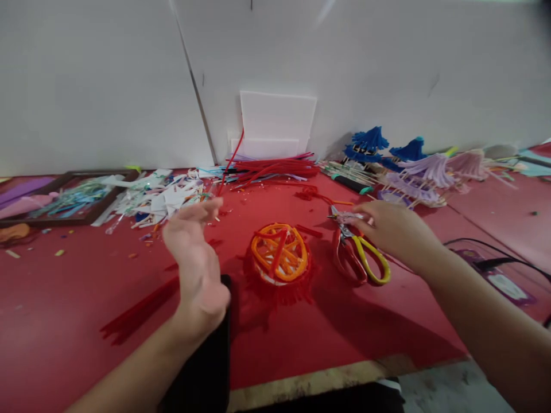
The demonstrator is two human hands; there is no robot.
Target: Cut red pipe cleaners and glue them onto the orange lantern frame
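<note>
Maybe the round thing [280,252] is partly done, orange strips on and red strips [142,307] left loose, left grip [193,258] spread, right grip [383,223] pinching a little see-through bit [348,217].

White board [279,117] leans against wall [107,86]. Brown frame [95,211] lies at left, scraps [77,198] inside. Blue crafts [371,139] stand at right.
</note>
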